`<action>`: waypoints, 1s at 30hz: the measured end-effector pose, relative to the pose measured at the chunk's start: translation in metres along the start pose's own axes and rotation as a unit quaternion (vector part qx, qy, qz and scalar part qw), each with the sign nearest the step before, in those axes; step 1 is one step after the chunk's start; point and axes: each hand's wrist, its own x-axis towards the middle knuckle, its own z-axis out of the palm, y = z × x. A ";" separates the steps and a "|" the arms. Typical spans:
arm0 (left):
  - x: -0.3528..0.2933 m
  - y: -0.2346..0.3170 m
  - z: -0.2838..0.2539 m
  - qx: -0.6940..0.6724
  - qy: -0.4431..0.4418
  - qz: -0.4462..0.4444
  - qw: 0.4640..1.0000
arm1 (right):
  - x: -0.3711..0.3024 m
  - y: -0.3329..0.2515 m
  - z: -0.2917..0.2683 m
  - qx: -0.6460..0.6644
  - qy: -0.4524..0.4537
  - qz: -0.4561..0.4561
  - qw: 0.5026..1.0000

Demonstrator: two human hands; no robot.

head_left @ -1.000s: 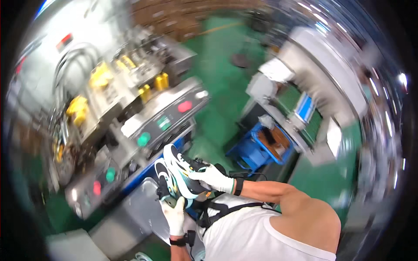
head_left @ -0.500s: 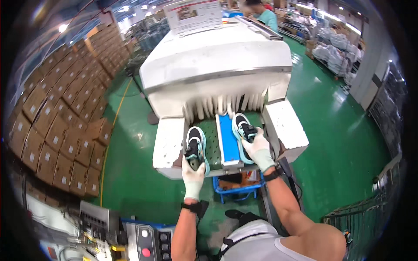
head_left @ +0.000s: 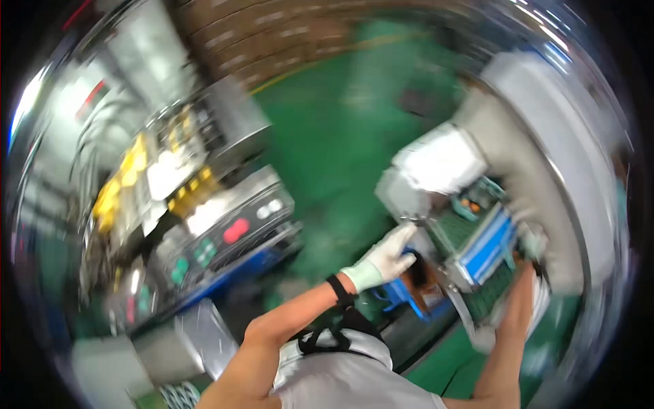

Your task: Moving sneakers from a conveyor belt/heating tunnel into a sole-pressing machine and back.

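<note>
Inspector: Hands first: condition of each?

Operator: My left hand [head_left: 385,258], gloved in white, is right of the frame's centre, fingers apart, nothing in its grasp. My right hand [head_left: 533,242], at the right of the frame, is smeared by blur; from my remote post I cannot tell whether it grips anything. A teal strip [head_left: 509,261] shows just beside it.

Inspector: Next item?

Operator: What I take to be a teal-edged shoe [head_left: 479,198], spotted with orange, lies right of centre on the green belt [head_left: 455,230], in the lane above the blue divider [head_left: 487,247]. Neither hand appears to touch it.

Inspector: Reason for that layout?

Operator: In my judgement, the divider keeps the two lanes apart. The right hand reaches to the lower lane, near the mouth of the white hood [head_left: 541,116]. I read the left hand's loose spread as that of a hand bearing no load. A blue basket [head_left: 395,294] sits below the belt's near end, presumably for easy reach.

Inspector: Elsewhere?

Operator: Left of centre, a control box [head_left: 257,217] carries a red push-button [head_left: 236,230], set apart from the green ones, I judge, to prevent confusion.
</note>
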 end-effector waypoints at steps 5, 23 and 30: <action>-0.290 -0.040 -0.100 0.045 0.299 -0.352 0.886 | -0.112 -0.136 -0.028 -0.139 0.200 -0.201 0.949; -0.981 0.138 0.187 0.209 0.720 -0.661 0.030 | -0.618 -0.428 0.183 -0.195 -0.376 -0.649 0.632; -1.085 0.146 0.149 0.259 0.706 -0.637 -0.166 | -0.743 -0.470 0.226 -0.132 -0.479 -0.716 0.490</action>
